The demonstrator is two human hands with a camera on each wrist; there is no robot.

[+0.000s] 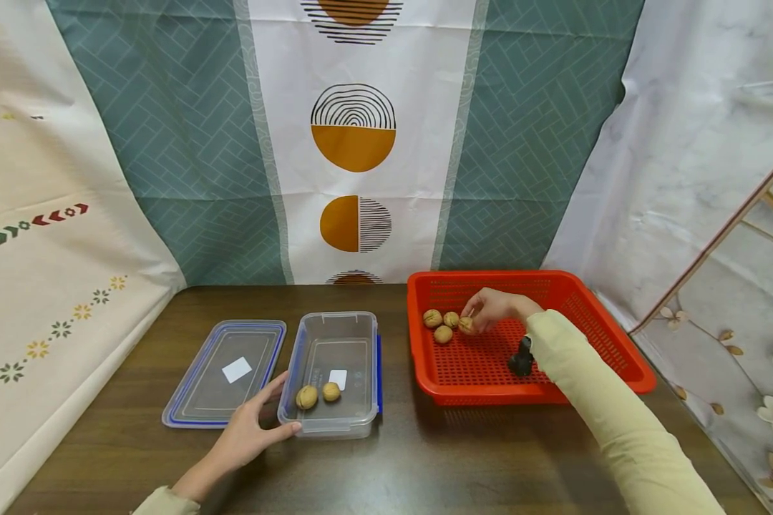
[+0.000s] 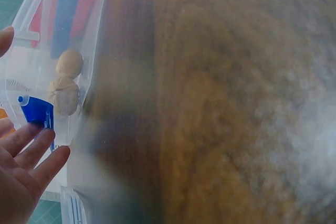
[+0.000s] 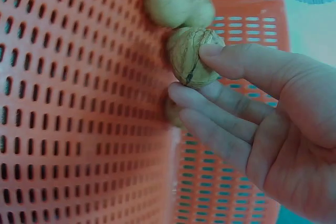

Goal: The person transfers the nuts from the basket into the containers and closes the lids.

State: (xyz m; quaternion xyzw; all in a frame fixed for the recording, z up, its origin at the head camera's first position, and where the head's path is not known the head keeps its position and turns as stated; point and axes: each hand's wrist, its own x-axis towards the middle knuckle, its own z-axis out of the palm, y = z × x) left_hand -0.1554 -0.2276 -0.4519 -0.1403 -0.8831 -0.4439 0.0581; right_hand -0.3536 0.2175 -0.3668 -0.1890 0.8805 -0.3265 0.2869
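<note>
My right hand [image 1: 487,309] reaches into the red plastic basket [image 1: 428,372], thumb and fingertips pinching a walnut [image 3: 194,56]. More walnuts [image 1: 432,318] lie close by on the basket floor, towards its left side. My left hand [image 1: 248,433] rests against the near left corner of a clear lidless plastic box [image 1: 351,350], thumb at the front wall and fingers spread along the left side. In the left wrist view the fingers lie at a blue clasp [image 2: 37,111] of the box. Two walnuts [image 1: 306,397] sit inside the box near its front left.
A clear lid [image 1: 200,379] with a blue seal and a white label lies flat on the dark wooden table [image 1: 386,479], left of the box. A small black object [image 1: 522,357] shows at the right wrist, over the basket. Patterned cloths [image 1: 354,143] hang behind and at both sides.
</note>
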